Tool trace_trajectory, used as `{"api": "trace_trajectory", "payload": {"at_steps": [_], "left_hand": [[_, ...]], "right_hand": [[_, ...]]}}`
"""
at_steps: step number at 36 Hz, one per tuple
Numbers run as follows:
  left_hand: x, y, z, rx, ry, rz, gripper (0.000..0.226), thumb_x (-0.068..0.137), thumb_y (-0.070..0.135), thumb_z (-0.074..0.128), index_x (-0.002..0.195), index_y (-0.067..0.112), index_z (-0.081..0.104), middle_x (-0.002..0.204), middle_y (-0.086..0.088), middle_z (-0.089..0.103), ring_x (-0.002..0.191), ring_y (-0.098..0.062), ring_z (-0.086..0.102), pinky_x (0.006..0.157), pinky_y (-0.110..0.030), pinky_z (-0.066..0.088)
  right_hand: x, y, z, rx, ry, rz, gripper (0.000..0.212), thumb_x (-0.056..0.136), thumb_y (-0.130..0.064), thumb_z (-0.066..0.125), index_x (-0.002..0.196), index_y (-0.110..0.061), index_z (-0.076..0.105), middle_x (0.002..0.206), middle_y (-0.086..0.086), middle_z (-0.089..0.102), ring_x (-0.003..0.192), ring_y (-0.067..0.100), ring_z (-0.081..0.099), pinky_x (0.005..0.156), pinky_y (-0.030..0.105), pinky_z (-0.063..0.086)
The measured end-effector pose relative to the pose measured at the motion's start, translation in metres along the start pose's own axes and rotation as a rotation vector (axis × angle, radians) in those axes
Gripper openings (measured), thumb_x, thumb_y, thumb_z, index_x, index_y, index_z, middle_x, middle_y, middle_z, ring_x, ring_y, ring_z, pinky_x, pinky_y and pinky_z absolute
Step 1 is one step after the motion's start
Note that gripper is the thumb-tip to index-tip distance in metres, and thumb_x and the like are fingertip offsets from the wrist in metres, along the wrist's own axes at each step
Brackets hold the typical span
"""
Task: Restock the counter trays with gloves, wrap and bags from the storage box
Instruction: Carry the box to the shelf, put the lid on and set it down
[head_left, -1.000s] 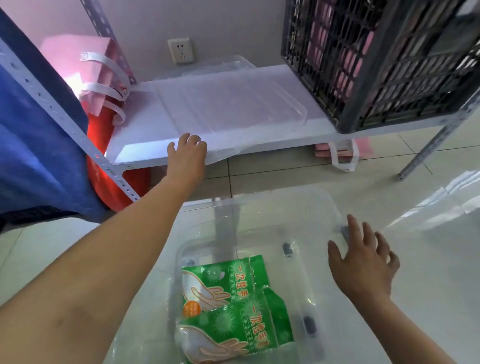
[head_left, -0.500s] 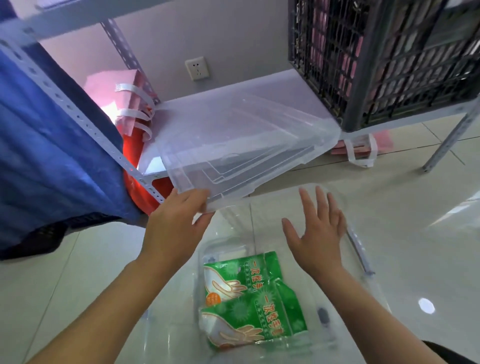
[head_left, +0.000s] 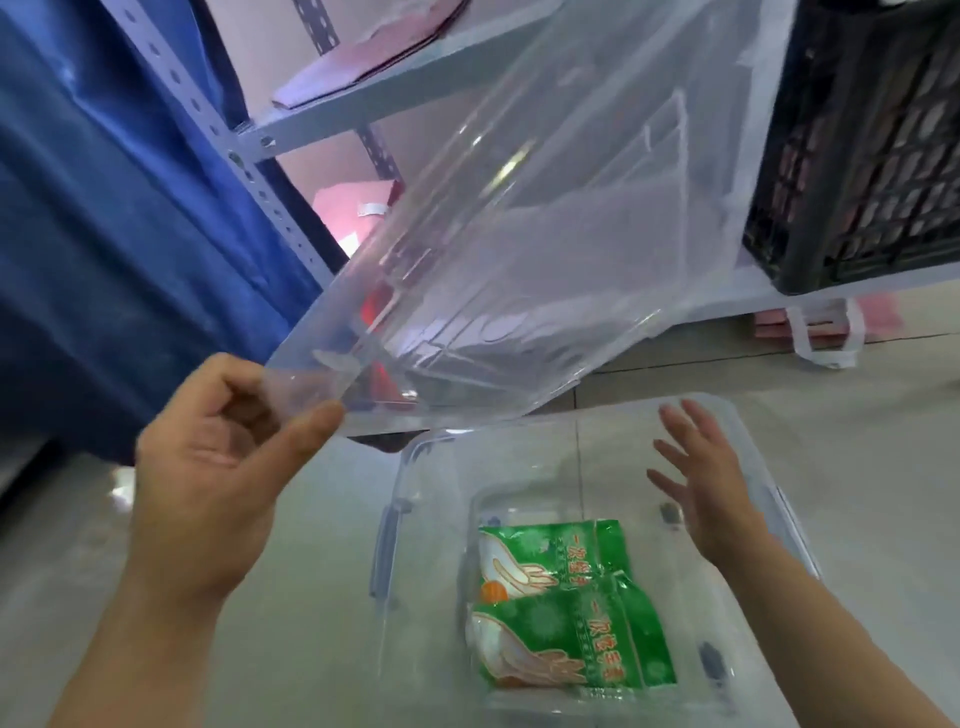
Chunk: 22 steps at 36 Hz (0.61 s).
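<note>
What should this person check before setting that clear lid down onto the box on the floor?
1. Grip on the clear lid: the left hand pinches one corner only. Not ok for a steady lowering.
2. Right hand: open, fingers spread above the clear storage box, holding nothing. Ok, free to take the lid's other side.
3. Lid attitude: steeply tilted, far end raised near the black crate. Not ok yet, needs levelling.
4. Box contents: two green glove packets lie flat on the bottom, below the rim. Ok.
5. Side latches clear of the rim: cannot tell.
</note>
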<state>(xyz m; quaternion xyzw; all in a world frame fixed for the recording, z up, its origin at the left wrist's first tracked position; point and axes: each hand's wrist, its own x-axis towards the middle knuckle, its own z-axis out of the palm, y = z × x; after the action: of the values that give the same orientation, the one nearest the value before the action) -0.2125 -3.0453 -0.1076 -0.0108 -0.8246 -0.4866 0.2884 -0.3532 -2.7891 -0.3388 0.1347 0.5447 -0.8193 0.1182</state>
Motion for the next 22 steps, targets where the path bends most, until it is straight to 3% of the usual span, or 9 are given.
{"api": "trace_trajectory", "payload": {"at_steps": [4, 9, 13, 15, 17, 19, 22], "left_hand": [[0.002, -0.002, 0.009, -0.202, 0.029, -0.098, 0.018, 0.074, 0.006, 0.073, 0.077, 0.013, 0.056, 0.078, 0.0, 0.075, 0.068, -0.012, 0.072, 0.064, -0.022, 0.057], [0.002, -0.003, -0.009, -0.376, 0.094, -0.165, 0.016, 0.076, 0.016, 0.074, 0.073, 0.02, 0.058, 0.093, -0.012, 0.075, 0.077, -0.028, 0.074, 0.065, -0.044, 0.06], [0.001, -0.01, -0.03, -0.456, 0.112, -0.319, 0.023, 0.078, 0.03, 0.078, 0.073, 0.025, 0.056, 0.106, -0.007, 0.074, 0.101, -0.026, 0.072, 0.068, -0.04, 0.06], [-0.001, -0.018, -0.037, -0.497, 0.11, -0.431, 0.018, 0.078, 0.032, 0.074, 0.071, 0.028, 0.058, 0.106, -0.003, 0.075, 0.102, -0.021, 0.071, 0.068, -0.041, 0.06], [-0.005, -0.028, -0.044, -0.529, 0.106, -0.526, 0.01, 0.08, 0.029, 0.066, 0.071, 0.029, 0.062, 0.105, -0.001, 0.075, 0.101, -0.018, 0.072, 0.066, -0.041, 0.06], [-0.01, -0.04, -0.056, -0.559, 0.062, -0.594, 0.006, 0.082, 0.025, 0.063, 0.084, 0.029, 0.067, 0.108, -0.003, 0.073, 0.102, -0.019, 0.072, 0.068, -0.044, 0.06], [-0.016, -0.058, -0.072, -0.496, -0.201, -0.645, 0.053, 0.086, 0.014, 0.061, 0.13, 0.044, 0.057, 0.123, 0.0, 0.068, 0.108, -0.022, 0.069, 0.081, -0.052, 0.058]], "right_hand": [[0.004, -0.007, -0.011, 0.023, 0.054, 0.003, 0.059, 0.093, -0.04, 0.061, 0.146, -0.031, 0.037, 0.116, -0.018, 0.056, 0.129, 0.029, 0.047, 0.105, 0.054, 0.04], [0.004, -0.012, -0.024, 0.007, 0.053, -0.009, 0.062, 0.094, -0.038, 0.059, 0.149, -0.03, 0.032, 0.116, -0.021, 0.057, 0.133, 0.028, 0.043, 0.105, 0.051, 0.038], [0.003, -0.014, -0.031, -0.003, 0.046, -0.038, 0.052, 0.096, -0.033, 0.058, 0.144, -0.028, 0.038, 0.128, -0.007, 0.06, 0.132, 0.028, 0.046, 0.103, 0.05, 0.04], [0.0, -0.021, -0.03, 0.044, 0.042, -0.031, 0.038, 0.096, -0.028, 0.057, 0.133, -0.025, 0.046, 0.132, 0.005, 0.058, 0.127, 0.03, 0.05, 0.097, 0.048, 0.042], [-0.003, -0.03, -0.032, 0.118, 0.027, -0.013, 0.034, 0.097, -0.027, 0.055, 0.13, -0.024, 0.049, 0.126, 0.004, 0.06, 0.117, 0.029, 0.058, 0.093, 0.045, 0.045], [-0.004, -0.04, -0.037, 0.13, 0.014, 0.02, 0.034, 0.097, -0.027, 0.055, 0.129, -0.018, 0.054, 0.121, 0.005, 0.064, 0.108, 0.027, 0.062, 0.093, 0.046, 0.048], [-0.007, -0.053, -0.051, 0.021, 0.011, 0.082, 0.011, 0.092, -0.024, 0.062, 0.1, -0.017, 0.065, 0.102, 0.005, 0.067, 0.091, 0.023, 0.062, 0.084, 0.037, 0.049]]}}
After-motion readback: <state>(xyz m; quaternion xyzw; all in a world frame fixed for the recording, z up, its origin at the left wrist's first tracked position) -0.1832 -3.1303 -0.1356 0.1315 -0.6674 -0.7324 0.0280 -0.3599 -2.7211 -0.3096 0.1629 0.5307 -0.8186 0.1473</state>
